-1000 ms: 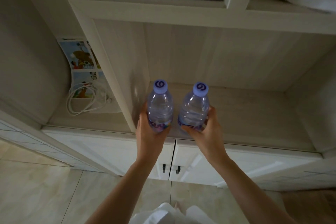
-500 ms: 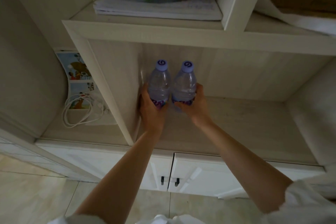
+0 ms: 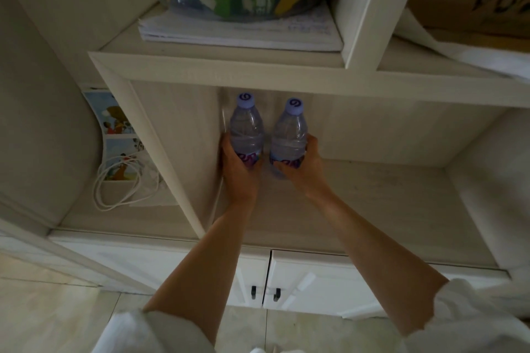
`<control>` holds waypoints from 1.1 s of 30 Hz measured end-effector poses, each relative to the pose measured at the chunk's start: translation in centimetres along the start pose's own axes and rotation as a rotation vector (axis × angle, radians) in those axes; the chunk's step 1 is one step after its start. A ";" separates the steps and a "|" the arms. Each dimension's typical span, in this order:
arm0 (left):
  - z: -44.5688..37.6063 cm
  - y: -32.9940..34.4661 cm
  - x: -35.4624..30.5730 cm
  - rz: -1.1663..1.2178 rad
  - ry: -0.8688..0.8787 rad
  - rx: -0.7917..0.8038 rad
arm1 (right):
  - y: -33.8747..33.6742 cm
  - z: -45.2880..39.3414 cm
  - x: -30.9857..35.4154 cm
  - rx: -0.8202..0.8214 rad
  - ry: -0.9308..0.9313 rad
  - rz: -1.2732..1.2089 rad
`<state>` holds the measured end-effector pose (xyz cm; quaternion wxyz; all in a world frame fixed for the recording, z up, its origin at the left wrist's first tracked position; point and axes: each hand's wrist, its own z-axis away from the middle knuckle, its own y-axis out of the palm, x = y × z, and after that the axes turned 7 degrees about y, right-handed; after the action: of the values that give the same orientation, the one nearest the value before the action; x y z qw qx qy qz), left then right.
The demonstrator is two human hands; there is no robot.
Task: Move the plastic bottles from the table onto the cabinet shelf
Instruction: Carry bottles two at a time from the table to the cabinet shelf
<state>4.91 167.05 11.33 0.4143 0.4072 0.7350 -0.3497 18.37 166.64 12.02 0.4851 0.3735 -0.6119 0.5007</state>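
Observation:
Two clear plastic bottles with pale purple caps stand upright side by side deep in the cabinet's open compartment, near its back left corner. My left hand [image 3: 239, 169] grips the left bottle [image 3: 246, 130] around its lower label. My right hand [image 3: 302, 165] grips the right bottle [image 3: 289, 135] the same way. Both bottle bases sit at or just above the wooden cabinet shelf [image 3: 387, 200]; contact is hidden by my hands.
A vertical divider panel [image 3: 160, 152] bounds the compartment on the left, with a coiled white cable [image 3: 120, 180] and picture cards beyond it. Above, a stack of papers [image 3: 238, 34] under a colourful bag. White cabinet doors [image 3: 315, 284] lie below.
Both hands have carried the bottles from the shelf's front edge deep into the compartment toward the back wall, and the bottles have ended slightly further apart.

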 end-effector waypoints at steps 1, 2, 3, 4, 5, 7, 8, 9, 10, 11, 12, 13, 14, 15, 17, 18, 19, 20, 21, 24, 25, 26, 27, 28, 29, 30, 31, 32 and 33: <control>-0.1 0.0 -0.1 0.012 -0.016 0.010 | 0.0 0.1 0.0 0.004 0.002 -0.005; -0.2 0.0 0.0 0.005 -0.025 0.016 | -0.1 0.2 0.1 0.008 0.000 -0.013; -0.2 0.0 0.1 -0.015 -0.030 0.024 | 0.0 0.2 0.0 0.016 0.002 -0.015; -0.3 0.0 0.3 -0.041 -0.027 0.031 | 0.0 0.2 0.0 0.018 0.002 -0.019; -0.3 0.0 0.7 -0.056 -0.038 0.035 | 0.0 0.2 0.1 0.015 0.024 -0.004; -0.3 -0.2 0.9 -0.089 -0.095 0.038 | 0.0 0.2 0.2 0.014 0.071 -0.014; -0.2 -0.3 0.9 -0.106 -0.126 0.048 | 0.0 0.3 0.2 -0.007 0.099 -0.033; 0.0 -0.6 0.9 -0.116 -0.149 0.061 | 0.0 0.4 0.1 -0.026 0.134 -0.041; 0.1 -0.8 1.0 -0.121 -0.156 0.077 | 0.0 0.8 0.3 -0.038 0.155 -0.044; 0.4 -1.1 1.1 -0.121 -0.159 0.091 | 0.1 1.2 0.2 -0.052 0.172 -0.024; 0.7 -1.3 1.0 -0.124 -0.156 0.096 | 0.1 1.6 0.2 -0.067 0.174 -0.006; 1.1 -1.6 0.9 -0.126 -0.151 0.095 | 0.2 2.0 -0.1 -0.084 0.169 0.013; 1.6 -1.9 0.7 -0.119 -0.148 0.094 | 0.3 2.5 -0.5 -0.115 0.166 0.016; 2.1 -2.2 0.6 -0.103 -0.158 0.103 | 0.4 3.0 -0.7 -0.144 0.175 0.038; 2.9 -3.0 0.4 -0.049 -0.212 0.136 | 0.5 4.0 -1.2 -0.190 0.199 0.040; 3.3 -3.4 0.2 -0.010 -0.250 0.154 | 0.5 4.5 -1.6 -0.203 0.205 0.028; 3.8 -4.0 0.0 0.029 -0.287 0.169 | 0.6 5.2 -1.6 -0.200 0.215 0.028; 4.4 -4.5 -0.2 0.053 -0.302 0.178 | 0.5 5.8 -1.7 -0.191 0.206 0.025; 5.1 -5.0 -0.4 0.061 -0.303 0.183 | 0.4 6.6 -1.6 -0.177 0.191 0.041; 7.3 -6.7 -0.8 0.009 -0.233 0.157 | 0.3 9.3 -1.3 -0.103 0.127 0.096; 8.1 -7.3 -0.9 -0.011 -0.198 0.147 | 0.2 10.2 -1.0 -0.079 0.103 0.117; 8.9 -7.8 -1.1 -0.029 -0.169 0.149 | 0.1 11.0 -0.9 -0.052 0.078 0.134; 9.6 -8.2 -1.2 -0.048 -0.150 0.156 | 0.0 11.9 -0.6 -0.021 0.059 0.151; 10.4 -8.7 -1.3 -0.070 -0.139 0.163 | -0.2 12.6 -0.5 0.015 0.042 0.154; 11.2 -9.1 -1.4 -0.095 -0.128 0.161 | -0.4 13.2 -0.3 0.051 0.028 0.154; 12.1 -9.5 -1.5 -0.118 -0.116 0.153 | -0.6 13.9 -0.3 0.086 0.011 0.154; 13.1 -9.8 -1.5 -0.140 -0.112 0.140 | -0.8 14.5 -0.3 0.123 -0.013 0.167; 14.1 -10.0 -1.6 -0.158 -0.122 0.121 | -1.0 15.1 -0.5 0.158 -0.045 0.189; 15.0 -10.0 -1.6 -0.172 -0.146 0.092 | -1.2 15.6 -0.6 0.187 -0.071 0.211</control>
<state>1.34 149.57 8.34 0.4162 0.3348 0.7181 -0.4461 16.28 151.14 11.27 0.3710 0.3681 -0.6153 0.5902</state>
